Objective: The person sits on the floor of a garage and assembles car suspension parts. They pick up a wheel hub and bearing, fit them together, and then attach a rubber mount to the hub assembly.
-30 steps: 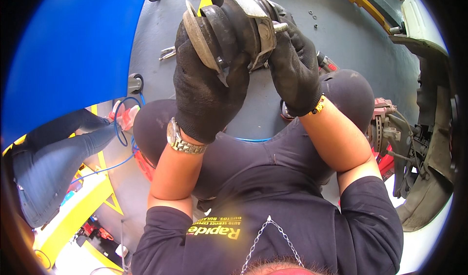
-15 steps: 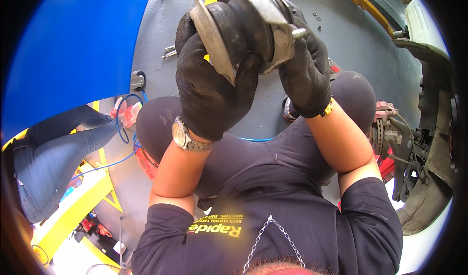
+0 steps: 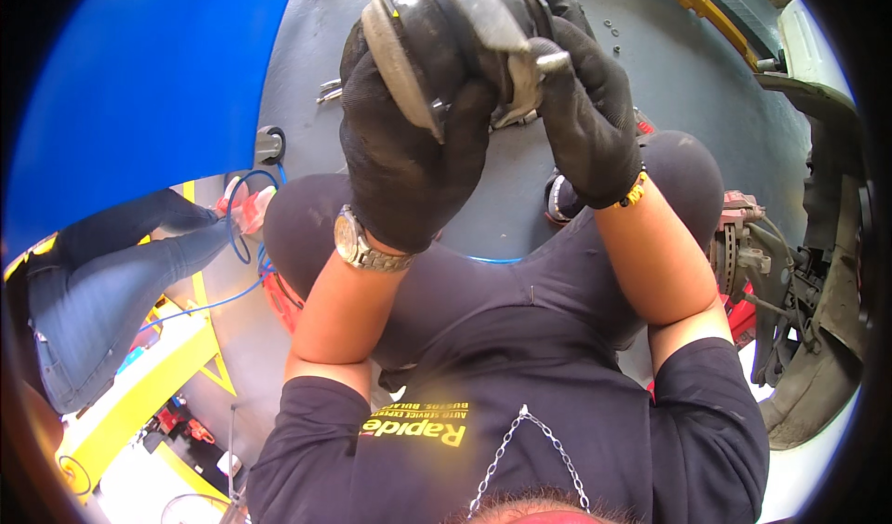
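In front of me, at the top of the view, I hold up a strut mount (image 3: 488,18): a metal plate with a short stud, black rubber, and a worn, rust-brown round rim on the left. My left hand (image 3: 409,166), in a black glove, is wrapped round the rim side, with its thumb against the rubber. On the other side my gloved right hand (image 3: 590,115) grips the plate, its thumb beside the stud (image 3: 553,61). The far fingers of both hands are partly hidden behind the part.
Small nuts (image 3: 615,48) and a metal tool (image 3: 329,90) lie on the grey floor. A blue panel (image 3: 139,69) on casters stands left, near a blue hose (image 3: 240,229) and a person in jeans (image 3: 121,282). At right are a brake disc (image 3: 728,250) and a car's open wheel arch (image 3: 827,273).
The strut mount has tilted slightly and shifted a little up and left in my hands. My right thumb has come up next to the stud. Both hands keep their grip.
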Action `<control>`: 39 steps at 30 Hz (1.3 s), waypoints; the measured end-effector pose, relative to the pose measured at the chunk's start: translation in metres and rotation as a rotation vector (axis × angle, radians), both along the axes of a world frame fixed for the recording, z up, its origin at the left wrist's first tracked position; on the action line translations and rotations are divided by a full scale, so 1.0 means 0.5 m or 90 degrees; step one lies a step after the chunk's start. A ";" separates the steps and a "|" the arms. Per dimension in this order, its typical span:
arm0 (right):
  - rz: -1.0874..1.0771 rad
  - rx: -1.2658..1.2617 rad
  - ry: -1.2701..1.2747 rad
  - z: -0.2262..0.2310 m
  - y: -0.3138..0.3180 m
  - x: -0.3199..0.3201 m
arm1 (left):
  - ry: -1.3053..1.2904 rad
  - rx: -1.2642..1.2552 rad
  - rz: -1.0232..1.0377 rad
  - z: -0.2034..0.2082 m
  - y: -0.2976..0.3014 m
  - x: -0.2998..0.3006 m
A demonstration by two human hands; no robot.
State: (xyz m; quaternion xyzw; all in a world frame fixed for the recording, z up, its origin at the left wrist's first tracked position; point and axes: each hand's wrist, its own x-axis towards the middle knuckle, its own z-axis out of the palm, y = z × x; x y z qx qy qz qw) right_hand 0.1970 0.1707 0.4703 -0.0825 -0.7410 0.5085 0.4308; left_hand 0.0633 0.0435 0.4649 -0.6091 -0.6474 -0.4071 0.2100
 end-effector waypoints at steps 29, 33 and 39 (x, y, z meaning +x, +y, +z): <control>0.046 -0.154 -0.061 -0.003 -0.007 -0.011 | -1.258 0.222 -0.612 0.008 -0.011 -0.008; 0.060 -0.140 -0.101 -0.006 0.007 -0.003 | -1.272 0.209 -0.651 0.000 -0.013 -0.012; 0.055 -0.273 -0.086 0.006 -0.010 -0.002 | -1.174 0.232 -0.618 0.002 0.009 0.009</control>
